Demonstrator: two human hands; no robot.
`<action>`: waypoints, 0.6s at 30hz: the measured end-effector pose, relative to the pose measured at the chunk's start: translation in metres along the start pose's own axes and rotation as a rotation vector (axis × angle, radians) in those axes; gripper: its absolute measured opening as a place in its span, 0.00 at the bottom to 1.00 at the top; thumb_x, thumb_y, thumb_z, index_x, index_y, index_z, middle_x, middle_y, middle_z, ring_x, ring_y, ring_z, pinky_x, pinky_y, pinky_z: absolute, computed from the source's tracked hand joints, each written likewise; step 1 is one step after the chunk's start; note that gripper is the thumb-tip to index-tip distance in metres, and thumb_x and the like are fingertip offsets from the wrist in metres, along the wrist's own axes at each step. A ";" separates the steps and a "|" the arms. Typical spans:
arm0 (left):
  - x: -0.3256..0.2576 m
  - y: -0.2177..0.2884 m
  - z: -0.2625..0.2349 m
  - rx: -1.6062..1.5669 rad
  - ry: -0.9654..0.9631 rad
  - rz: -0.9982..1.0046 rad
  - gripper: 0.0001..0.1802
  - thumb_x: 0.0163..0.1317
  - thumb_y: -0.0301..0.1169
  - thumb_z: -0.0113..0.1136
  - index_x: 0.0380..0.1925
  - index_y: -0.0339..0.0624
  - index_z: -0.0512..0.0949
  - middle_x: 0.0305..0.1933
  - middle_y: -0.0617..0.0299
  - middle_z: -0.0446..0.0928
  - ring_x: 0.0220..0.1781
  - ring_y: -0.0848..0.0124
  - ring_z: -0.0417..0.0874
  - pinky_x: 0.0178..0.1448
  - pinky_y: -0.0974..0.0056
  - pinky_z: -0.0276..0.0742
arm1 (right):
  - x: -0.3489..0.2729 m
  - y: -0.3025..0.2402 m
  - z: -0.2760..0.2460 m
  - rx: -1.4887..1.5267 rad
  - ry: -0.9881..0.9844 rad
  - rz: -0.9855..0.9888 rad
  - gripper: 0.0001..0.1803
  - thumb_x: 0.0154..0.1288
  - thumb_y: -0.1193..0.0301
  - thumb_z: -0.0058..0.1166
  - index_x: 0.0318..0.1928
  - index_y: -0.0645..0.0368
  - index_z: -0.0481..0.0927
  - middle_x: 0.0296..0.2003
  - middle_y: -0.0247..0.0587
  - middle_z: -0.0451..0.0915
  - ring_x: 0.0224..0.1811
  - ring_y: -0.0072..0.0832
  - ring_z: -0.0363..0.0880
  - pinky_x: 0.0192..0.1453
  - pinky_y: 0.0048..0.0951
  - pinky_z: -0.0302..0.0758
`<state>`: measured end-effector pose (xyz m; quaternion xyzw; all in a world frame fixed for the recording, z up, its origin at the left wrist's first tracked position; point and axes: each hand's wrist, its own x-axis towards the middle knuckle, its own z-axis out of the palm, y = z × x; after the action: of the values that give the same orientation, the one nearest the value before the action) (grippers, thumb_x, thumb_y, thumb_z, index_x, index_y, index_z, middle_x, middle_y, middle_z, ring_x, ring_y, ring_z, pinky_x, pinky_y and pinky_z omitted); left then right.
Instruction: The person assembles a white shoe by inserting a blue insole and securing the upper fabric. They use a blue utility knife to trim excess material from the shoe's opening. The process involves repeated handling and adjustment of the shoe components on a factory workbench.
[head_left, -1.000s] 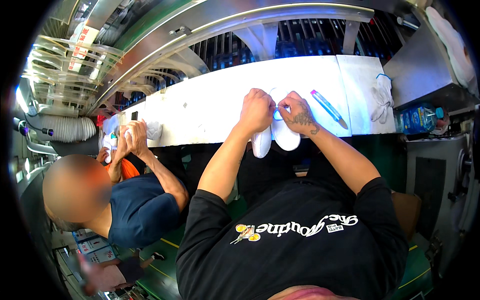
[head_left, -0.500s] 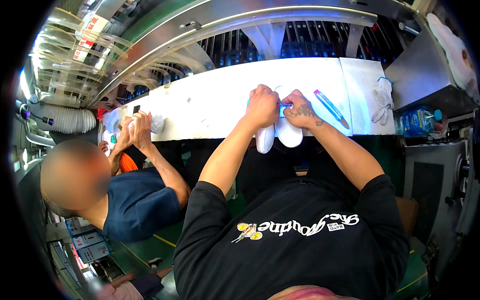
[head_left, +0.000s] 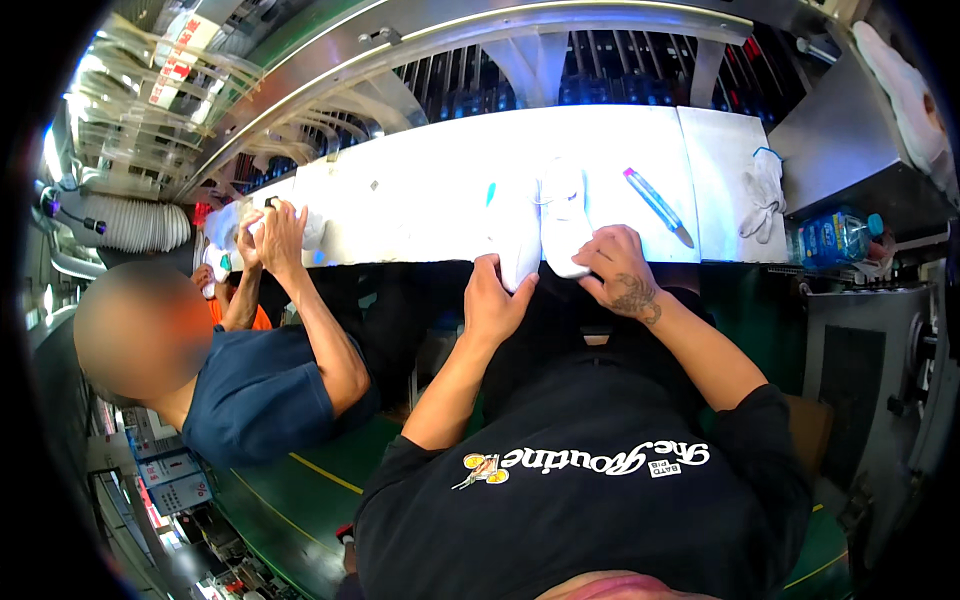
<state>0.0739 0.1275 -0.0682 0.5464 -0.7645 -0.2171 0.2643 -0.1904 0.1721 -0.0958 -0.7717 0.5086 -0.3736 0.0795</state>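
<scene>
The left hand [head_left: 496,303] grips the left white shoe [head_left: 519,240] and the right hand [head_left: 618,272] touches the right white shoe [head_left: 566,236] — grip unclear — at the near edge of the white table [head_left: 430,200], with a slim blue tool [head_left: 657,205], crumpled glove [head_left: 764,202] and bottle [head_left: 836,241] to their right.

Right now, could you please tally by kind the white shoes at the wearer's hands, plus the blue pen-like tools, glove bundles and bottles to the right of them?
White shoes: 2
Blue pen-like tool: 1
White glove bundle: 1
Bottle: 1
Total: 5
</scene>
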 end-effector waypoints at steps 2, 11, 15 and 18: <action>0.010 0.010 -0.014 -0.075 0.070 0.057 0.27 0.63 0.34 0.82 0.53 0.31 0.78 0.46 0.42 0.86 0.44 0.50 0.90 0.49 0.53 0.86 | 0.018 -0.017 -0.016 0.045 0.048 -0.017 0.20 0.59 0.68 0.77 0.52 0.54 0.87 0.47 0.38 0.83 0.58 0.42 0.80 0.71 0.52 0.69; 0.032 0.087 -0.067 -0.307 -0.159 0.204 0.23 0.65 0.20 0.70 0.61 0.40 0.83 0.53 0.50 0.87 0.40 0.62 0.88 0.44 0.61 0.86 | 0.044 -0.086 -0.051 0.545 0.189 0.187 0.17 0.80 0.70 0.63 0.62 0.65 0.84 0.45 0.48 0.82 0.45 0.40 0.82 0.52 0.36 0.79; 0.030 0.098 -0.062 -0.583 -0.272 0.038 0.23 0.71 0.19 0.67 0.66 0.39 0.82 0.63 0.51 0.86 0.44 0.70 0.87 0.49 0.64 0.85 | 0.024 -0.085 -0.053 0.517 0.283 0.266 0.17 0.84 0.68 0.58 0.64 0.64 0.82 0.44 0.45 0.81 0.43 0.34 0.81 0.50 0.31 0.78; 0.024 0.108 -0.054 -0.572 -0.267 0.170 0.24 0.71 0.18 0.65 0.67 0.39 0.82 0.69 0.49 0.84 0.52 0.67 0.89 0.55 0.64 0.86 | 0.007 -0.084 -0.046 0.683 0.397 0.313 0.12 0.84 0.68 0.57 0.56 0.64 0.81 0.41 0.39 0.79 0.40 0.25 0.76 0.46 0.26 0.74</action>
<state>0.0245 0.1353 0.0445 0.3508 -0.7433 -0.4700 0.3219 -0.1583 0.2174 -0.0172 -0.5276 0.4720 -0.6455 0.2866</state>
